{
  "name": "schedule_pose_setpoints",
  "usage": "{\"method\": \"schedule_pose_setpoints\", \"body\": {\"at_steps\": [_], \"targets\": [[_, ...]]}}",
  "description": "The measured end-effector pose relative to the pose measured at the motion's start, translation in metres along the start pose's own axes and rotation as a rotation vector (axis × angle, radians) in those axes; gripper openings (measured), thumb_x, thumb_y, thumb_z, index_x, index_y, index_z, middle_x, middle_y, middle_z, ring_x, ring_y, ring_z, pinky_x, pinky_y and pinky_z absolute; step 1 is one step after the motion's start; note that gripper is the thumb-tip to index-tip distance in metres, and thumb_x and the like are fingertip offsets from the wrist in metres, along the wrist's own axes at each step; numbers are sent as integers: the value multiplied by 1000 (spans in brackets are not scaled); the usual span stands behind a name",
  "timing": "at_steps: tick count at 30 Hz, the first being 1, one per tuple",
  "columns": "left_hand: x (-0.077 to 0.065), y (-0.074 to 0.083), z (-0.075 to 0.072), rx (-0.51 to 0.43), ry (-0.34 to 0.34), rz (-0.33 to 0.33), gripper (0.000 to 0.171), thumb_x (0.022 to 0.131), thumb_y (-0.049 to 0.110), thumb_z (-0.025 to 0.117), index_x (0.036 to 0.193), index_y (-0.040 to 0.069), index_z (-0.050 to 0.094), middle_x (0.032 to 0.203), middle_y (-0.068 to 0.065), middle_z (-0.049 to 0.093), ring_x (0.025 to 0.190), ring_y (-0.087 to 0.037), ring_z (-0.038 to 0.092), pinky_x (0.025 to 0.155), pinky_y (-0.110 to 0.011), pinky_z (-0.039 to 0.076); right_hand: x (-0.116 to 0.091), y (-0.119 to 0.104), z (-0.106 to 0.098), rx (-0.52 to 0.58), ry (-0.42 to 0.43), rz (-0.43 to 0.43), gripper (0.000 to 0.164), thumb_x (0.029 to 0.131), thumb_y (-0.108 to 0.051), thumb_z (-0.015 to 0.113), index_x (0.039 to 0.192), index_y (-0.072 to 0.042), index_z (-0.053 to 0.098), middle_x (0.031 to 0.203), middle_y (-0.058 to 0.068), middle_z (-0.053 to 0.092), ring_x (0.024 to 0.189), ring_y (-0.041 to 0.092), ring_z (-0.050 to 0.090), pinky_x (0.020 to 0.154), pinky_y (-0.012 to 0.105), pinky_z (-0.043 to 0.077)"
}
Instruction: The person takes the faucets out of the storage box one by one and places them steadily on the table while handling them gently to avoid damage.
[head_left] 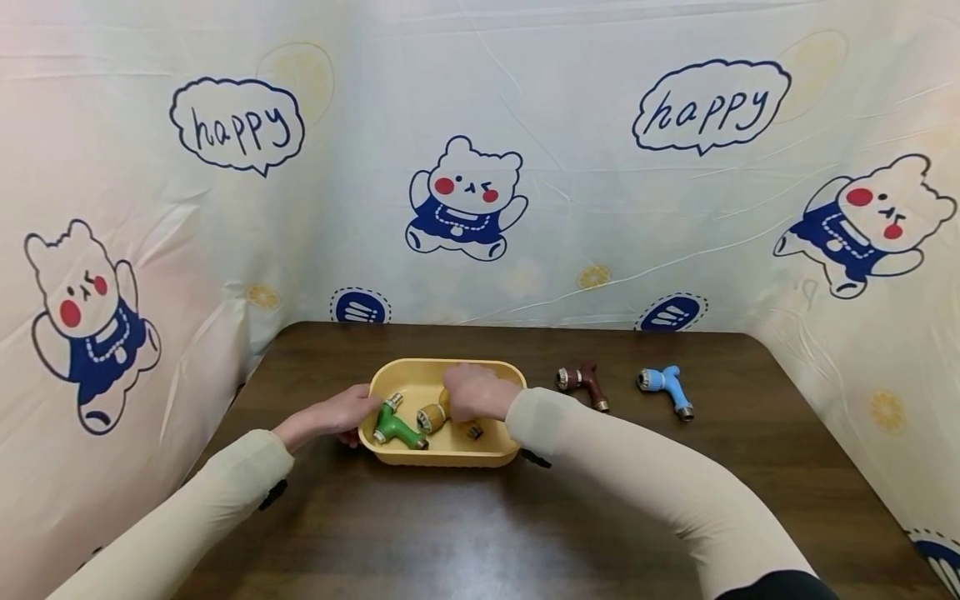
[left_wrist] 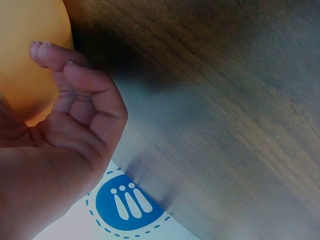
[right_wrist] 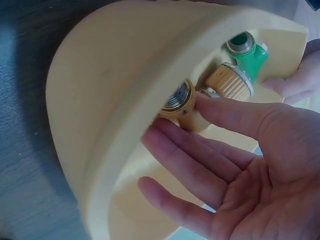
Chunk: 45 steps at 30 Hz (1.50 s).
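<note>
A yellow plastic basin (head_left: 450, 459) stands on the table. My left hand (head_left: 347, 412) grips its left end, fingers curled against the outside wall in the left wrist view. Inside, my right hand (head_left: 480, 392) pinches a yellow branched pipe fitting (right_wrist: 192, 117) between thumb and fingers. That fitting has a threaded metal end and a ribbed collar (right_wrist: 231, 82); in the head view the hand covers much of it. A green branched pipe fitting (head_left: 401, 432) lies in the basin's left part, nearer my left hand.
To the right of the basin, a dark red pipe fitting (head_left: 588, 385) and a light blue pipe fitting (head_left: 667, 389) lie on the brown wooden table (head_left: 480, 533). A printed cloth (head_left: 570, 167) hangs behind the table and at both sides.
</note>
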<state>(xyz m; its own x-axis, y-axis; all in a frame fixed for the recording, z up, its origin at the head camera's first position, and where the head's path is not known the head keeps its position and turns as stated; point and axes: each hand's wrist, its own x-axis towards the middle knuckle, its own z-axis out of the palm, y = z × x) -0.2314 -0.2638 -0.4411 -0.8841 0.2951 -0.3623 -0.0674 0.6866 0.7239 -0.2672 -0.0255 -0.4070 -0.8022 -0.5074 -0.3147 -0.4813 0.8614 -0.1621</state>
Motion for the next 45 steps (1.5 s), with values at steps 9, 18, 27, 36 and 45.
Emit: {"method": "schedule_pose_setpoints", "body": {"at_steps": [9,18,27,36,45], "targets": [[-2,0,0,8,4,11,28,106,11,37,120,-8,51,63,-7,65,46,-15,57,42,-26,47,7,-4,2,22,-37,33,13,94,-7,66,83,-12,62,75,6,57,52,16,54,46,30,43],[-4,3,0,10,0,10,29,106,12,36,122,-9,50,62,-7,65,46,-15,57,42,-27,47,7,-3,1,48,-58,41,7,93,-6,67,87,-10,65,79,8,64,50,17,63,43,28,47],[-2,1,-1,7,-6,11,30,107,12,36,124,-9,50,63,-7,65,46,-15,57,43,-27,47,9,-3,2,29,-80,46,6,91,-4,64,89,-9,65,82,9,66,55,20,70,43,29,50],[-2,1,-2,11,-1,8,31,107,12,36,126,-9,49,64,-7,65,46,-15,57,43,-27,48,11,-2,3,23,-84,57,8,94,-7,63,86,-10,64,78,8,67,54,19,71,41,28,48],[-1,-1,-2,21,1,14,31,107,12,36,125,-10,49,64,-7,65,46,-15,57,43,-27,48,10,0,3,16,-83,49,6,93,-10,66,87,-10,65,73,8,67,59,22,74,42,28,49]]}}
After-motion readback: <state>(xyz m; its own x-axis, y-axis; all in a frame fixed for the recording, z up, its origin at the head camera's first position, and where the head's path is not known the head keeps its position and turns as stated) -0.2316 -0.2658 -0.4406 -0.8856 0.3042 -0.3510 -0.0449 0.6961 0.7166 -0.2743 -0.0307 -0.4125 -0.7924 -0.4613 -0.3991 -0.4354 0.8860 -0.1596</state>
